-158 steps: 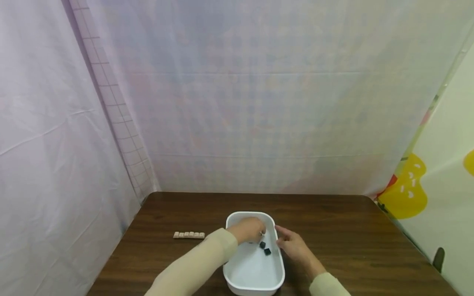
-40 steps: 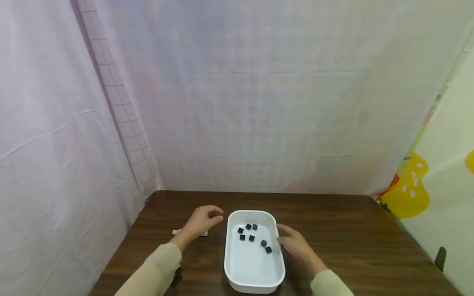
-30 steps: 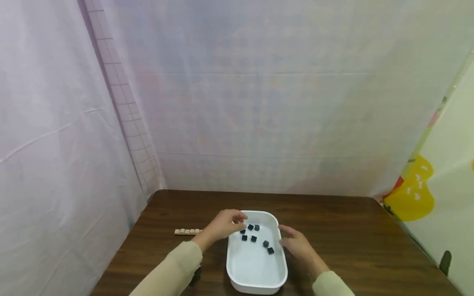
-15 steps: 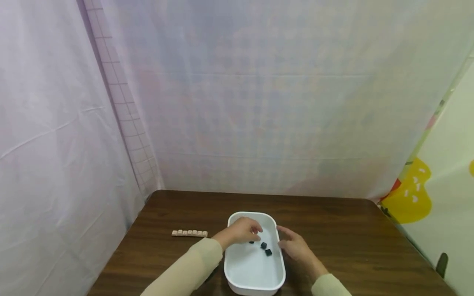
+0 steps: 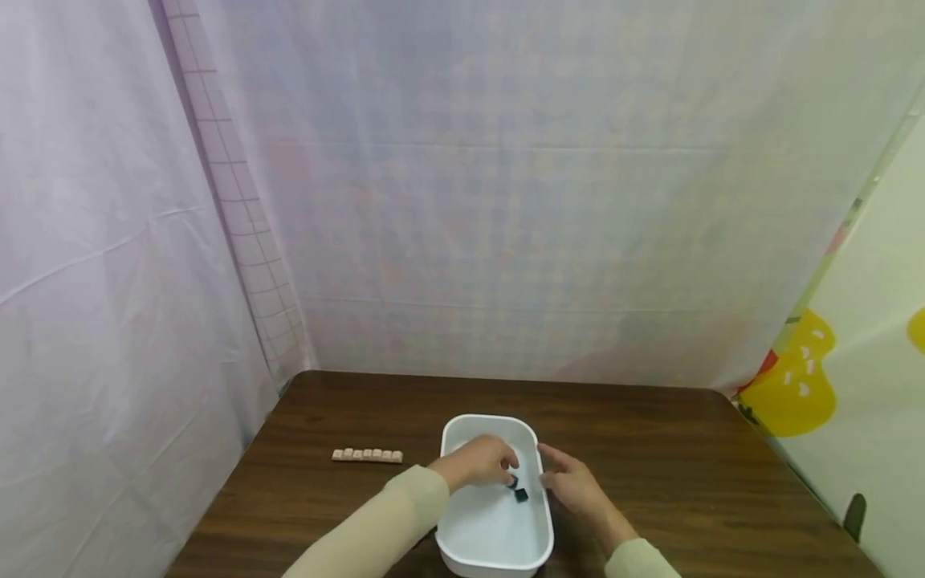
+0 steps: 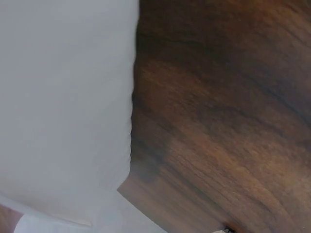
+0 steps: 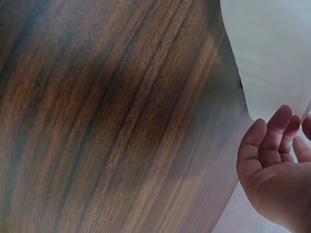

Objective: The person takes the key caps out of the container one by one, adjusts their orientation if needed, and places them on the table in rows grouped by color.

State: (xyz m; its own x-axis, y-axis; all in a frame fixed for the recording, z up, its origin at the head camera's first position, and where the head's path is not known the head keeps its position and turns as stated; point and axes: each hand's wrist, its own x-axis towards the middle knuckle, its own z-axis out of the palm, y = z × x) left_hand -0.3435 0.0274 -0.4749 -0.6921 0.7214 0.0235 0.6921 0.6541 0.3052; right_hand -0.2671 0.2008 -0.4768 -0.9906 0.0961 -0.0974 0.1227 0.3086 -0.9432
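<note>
In the head view a white oblong tub (image 5: pixel 499 554) stands near the front of the table. My left hand (image 5: pixel 480 461) reaches inside it with bent fingers. Its thumb covers part of a small black keycap (image 5: pixel 514 482); whether it pinches the cap is hidden. A second black keycap (image 5: pixel 522 496) lies just nearer me, and the hand hides that side of the tub's floor. My right hand (image 5: pixel 576 486) rests against the tub's right side, index finger and thumb at the rim. The right wrist view shows its fingers (image 7: pixel 280 119) loosely bent beside the pale tub wall.
Left of the tub, several cream keycaps (image 5: pixel 367 455) stand in a row on the dark wooden table (image 5: pixel 621 417). A pale curtain (image 5: pixel 506 241) hangs behind the table's back edge.
My left hand has gone from beside the cream row, over the rim, down to the black keycaps. The row is one cap longer than 5.3 seconds ago. My right hand stays at the tub.
</note>
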